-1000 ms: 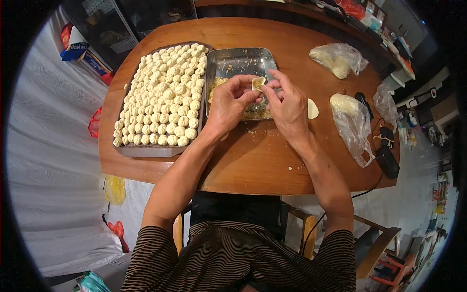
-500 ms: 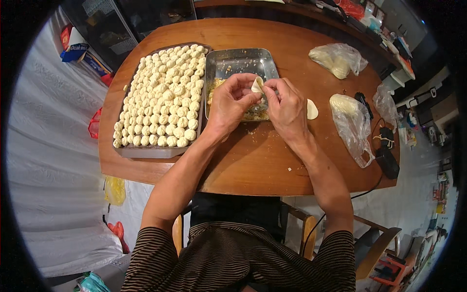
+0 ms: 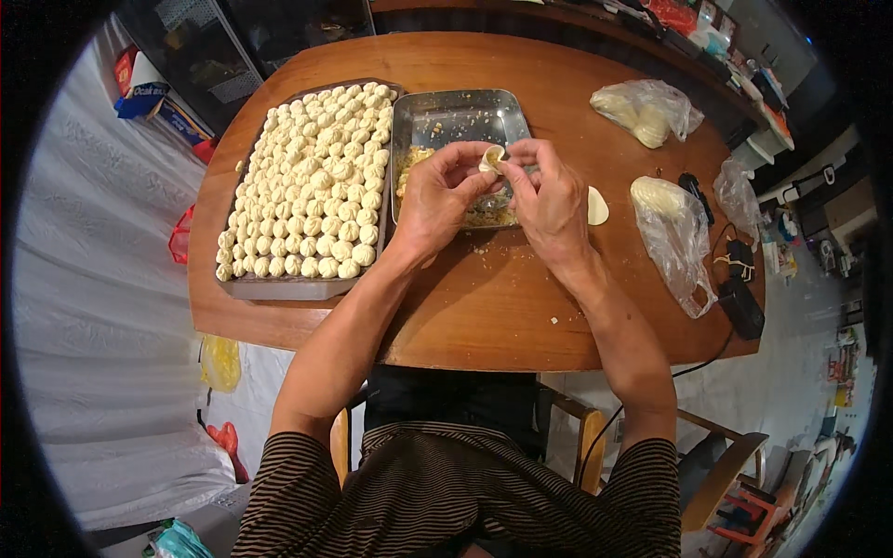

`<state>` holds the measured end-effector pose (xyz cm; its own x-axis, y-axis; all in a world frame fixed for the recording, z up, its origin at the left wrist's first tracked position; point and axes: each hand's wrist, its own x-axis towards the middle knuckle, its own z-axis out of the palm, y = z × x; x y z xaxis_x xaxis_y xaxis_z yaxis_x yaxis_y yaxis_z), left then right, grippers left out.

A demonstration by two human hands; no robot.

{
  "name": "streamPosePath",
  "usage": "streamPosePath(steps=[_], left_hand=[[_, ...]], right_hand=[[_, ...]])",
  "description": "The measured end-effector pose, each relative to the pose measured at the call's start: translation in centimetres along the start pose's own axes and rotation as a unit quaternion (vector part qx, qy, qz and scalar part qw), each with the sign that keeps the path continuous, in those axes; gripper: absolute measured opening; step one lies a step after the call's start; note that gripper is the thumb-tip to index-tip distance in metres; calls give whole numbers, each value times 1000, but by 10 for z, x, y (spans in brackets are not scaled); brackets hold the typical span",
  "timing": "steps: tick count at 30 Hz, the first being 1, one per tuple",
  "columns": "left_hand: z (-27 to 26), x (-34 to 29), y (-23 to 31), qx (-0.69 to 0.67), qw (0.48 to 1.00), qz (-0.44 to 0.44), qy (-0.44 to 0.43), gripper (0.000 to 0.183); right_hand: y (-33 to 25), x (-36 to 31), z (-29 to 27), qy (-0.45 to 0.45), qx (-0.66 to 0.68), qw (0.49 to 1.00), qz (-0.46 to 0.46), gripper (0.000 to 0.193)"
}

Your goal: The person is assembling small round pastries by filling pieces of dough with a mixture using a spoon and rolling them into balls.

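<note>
Dumpling wrapper [image 3: 492,159], filled, is pinched between the fingers of your left hand [image 3: 435,197] and right hand [image 3: 553,200]; you seem mid-pleating, which next calls for gathering its open rim.

White lettering [image 3: 146,91] on blue packet [image 3: 139,102]

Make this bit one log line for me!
left hand: holds dough wrapper, filling inside | right hand: pinches its edge | metal pan: beneath hands | tray: left of pan, holds buns
</note>
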<state>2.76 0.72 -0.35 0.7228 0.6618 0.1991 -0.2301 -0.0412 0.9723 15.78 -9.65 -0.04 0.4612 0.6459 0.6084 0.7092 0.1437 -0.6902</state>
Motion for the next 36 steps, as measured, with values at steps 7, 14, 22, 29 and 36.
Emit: streamPosePath(steps=[7, 14, 22, 29, 36], left_hand=[[-2, 0, -3, 4, 1000, 4, -5, 26], [4, -1, 1, -7, 1000, 8, 26, 26], [-1, 2, -8, 10, 999, 31, -12, 25], [0, 1, -3, 25, 999, 24, -22, 25], [-2, 1, -4, 8, 1000, 9, -27, 26]], right_hand=[[-6, 1, -2, -20, -1, 1000, -7, 10], [3, 0, -3, -4, -101, 990, -101, 7], [-1, 2, -7, -26, -134, 984, -110, 7], [3, 0, -3, -17, -33, 999, -32, 16], [2, 3, -4, -19, -39, 997, -67, 13]])
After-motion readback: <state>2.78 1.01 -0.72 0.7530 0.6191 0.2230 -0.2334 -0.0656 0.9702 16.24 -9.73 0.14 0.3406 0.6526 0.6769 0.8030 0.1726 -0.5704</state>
